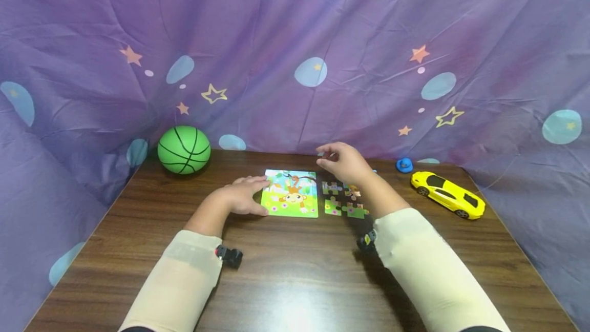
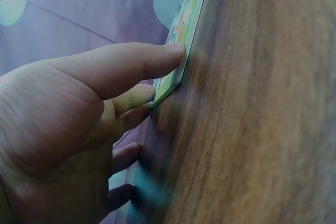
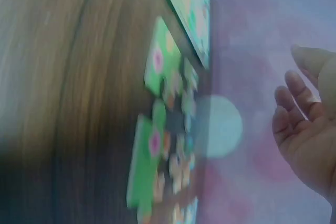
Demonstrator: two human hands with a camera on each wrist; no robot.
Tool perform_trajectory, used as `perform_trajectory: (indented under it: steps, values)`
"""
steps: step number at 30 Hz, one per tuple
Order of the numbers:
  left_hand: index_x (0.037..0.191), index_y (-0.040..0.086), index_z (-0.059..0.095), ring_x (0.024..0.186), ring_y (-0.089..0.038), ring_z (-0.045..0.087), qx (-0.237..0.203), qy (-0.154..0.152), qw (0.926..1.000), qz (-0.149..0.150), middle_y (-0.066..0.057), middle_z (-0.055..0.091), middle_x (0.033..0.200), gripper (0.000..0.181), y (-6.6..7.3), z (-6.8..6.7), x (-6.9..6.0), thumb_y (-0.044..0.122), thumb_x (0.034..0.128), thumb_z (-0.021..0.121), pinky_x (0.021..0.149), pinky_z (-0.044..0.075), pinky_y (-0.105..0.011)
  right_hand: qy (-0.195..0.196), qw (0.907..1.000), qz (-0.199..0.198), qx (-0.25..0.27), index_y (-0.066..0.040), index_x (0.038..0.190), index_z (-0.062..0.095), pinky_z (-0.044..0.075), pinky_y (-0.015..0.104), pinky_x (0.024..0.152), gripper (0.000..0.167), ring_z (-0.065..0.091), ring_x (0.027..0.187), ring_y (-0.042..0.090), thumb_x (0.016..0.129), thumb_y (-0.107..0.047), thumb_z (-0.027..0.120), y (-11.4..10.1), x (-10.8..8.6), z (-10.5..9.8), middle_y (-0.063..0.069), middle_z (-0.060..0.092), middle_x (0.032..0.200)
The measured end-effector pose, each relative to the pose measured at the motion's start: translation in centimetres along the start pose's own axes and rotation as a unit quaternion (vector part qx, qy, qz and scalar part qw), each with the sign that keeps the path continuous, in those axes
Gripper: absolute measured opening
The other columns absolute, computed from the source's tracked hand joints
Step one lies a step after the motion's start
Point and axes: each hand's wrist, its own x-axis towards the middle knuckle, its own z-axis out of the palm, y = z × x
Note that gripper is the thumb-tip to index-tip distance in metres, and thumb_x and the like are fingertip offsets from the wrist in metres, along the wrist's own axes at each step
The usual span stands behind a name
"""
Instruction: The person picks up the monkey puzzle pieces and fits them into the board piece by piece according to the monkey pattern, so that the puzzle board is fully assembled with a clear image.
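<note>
A square puzzle board (image 1: 289, 194) with a monkey picture lies flat on the table. My left hand (image 1: 241, 196) rests at its left side, fingers fairly straight; in the left wrist view the thumb (image 2: 142, 66) touches the board's edge near a corner. Right of the board lie several loose jigsaw pieces (image 1: 333, 207), some partly hidden by my right forearm. Above and behind them hovers my right hand (image 1: 345, 163), fingers loosely bent, with a gap between thumb and index finger. The right wrist view is blurred; a small pale spot among its fingers is unclear.
A green ball (image 1: 184, 150) with black lines sits at the back left of the wooden table (image 1: 276, 260). To the right are a yellow toy car (image 1: 447, 194) and a small blue toy (image 1: 404, 165). A purple patterned cloth (image 1: 258, 29) hangs behind the table.
</note>
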Motion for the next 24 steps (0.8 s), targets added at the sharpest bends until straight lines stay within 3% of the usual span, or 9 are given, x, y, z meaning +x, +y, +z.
perform_trajectory:
  steps: [5, 11, 19, 24]
  values:
    - [0.171, 0.026, 0.031, 0.168, -0.042, 0.011, 0.003, 0.001, 1.0, 0.006, 0.0, 0.019, 0.182, 0.094, 0.0, -0.1, 0.0, 0.051, 0.0923, 0.076, 0.13, 0.013, -0.077, 0.033, 0.9994, 0.009, -0.006, -0.008, 0.138, 0.07, 0.056, 0.051, 0.104, 0.04, 0.069, 0.112, 0.032, 0.102, -0.027, 0.074, 2.4, -1.7, -2.5, 0.015, 0.073, 0.123]
    - [0.17, 0.026, 0.031, 0.168, -0.042, 0.011, 0.002, 0.002, 1.0, 0.003, 0.001, 0.019, 0.182, 0.093, -0.1, 0.0, 0.1, 0.051, 0.0926, 0.076, 0.13, 0.012, -0.078, 0.035, 0.997, 0.069, -0.005, -0.008, 0.144, 0.065, 0.056, 0.053, 0.104, 0.044, 0.067, 0.119, 0.036, 0.105, -0.028, 0.07, 5.8, -3.7, -4.5, 0.018, 0.07, 0.135]
    - [0.17, 0.026, 0.032, 0.168, -0.042, 0.012, -0.001, 0.005, 1.0, 0.003, 0.002, 0.02, 0.182, 0.094, -0.2, 0.1, 0.2, 0.051, 0.0919, 0.076, 0.129, 0.013, -0.078, 0.044, 0.9939, 0.1, -0.01, -0.003, 0.145, 0.063, 0.055, 0.057, 0.107, 0.047, 0.068, 0.125, 0.042, 0.105, -0.027, 0.07, 10.7, -5.1, -5.4, 0.023, 0.071, 0.138]
    - [0.17, 0.026, 0.032, 0.168, -0.042, 0.012, 0.0, 0.006, 1.0, 0.002, 0.002, 0.021, 0.182, 0.094, -0.2, 0.1, 0.2, 0.051, 0.0918, 0.076, 0.129, 0.013, -0.079, 0.014, 0.9935, 0.112, -0.013, -0.002, 0.15, 0.058, 0.051, 0.062, 0.115, 0.052, 0.063, 0.135, 0.048, 0.104, -0.022, 0.07, 12.7, -5.3, -5.6, 0.027, 0.065, 0.147]
